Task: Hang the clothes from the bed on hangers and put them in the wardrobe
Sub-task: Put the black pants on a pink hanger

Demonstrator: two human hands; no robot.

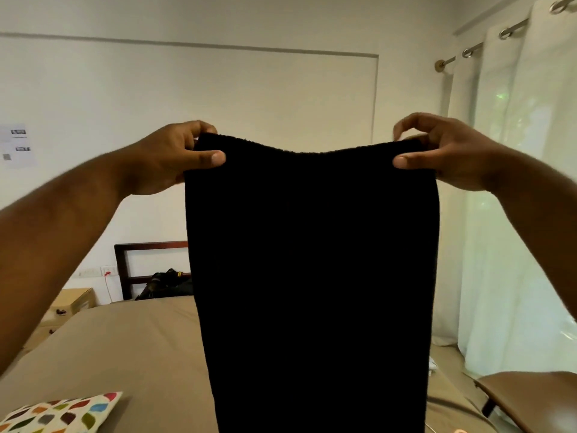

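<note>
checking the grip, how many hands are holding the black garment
2: left hand pinches the black garment at its top left corner, right hand at the top right.

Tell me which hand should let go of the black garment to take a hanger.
Right, probably. The right hand only pinches its corner of the black garment, fingers lifted; the left hand curls over the edge, holding firmer. No hanger shows.

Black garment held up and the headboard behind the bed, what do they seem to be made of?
The black garment: soft matte cloth, probably a knit; its top edge looks ribbed and nubby, and it hangs limp. The headboard: likely wood with a dark reddish-brown semi-gloss finish; its top rail catches a faint sheen.
</note>
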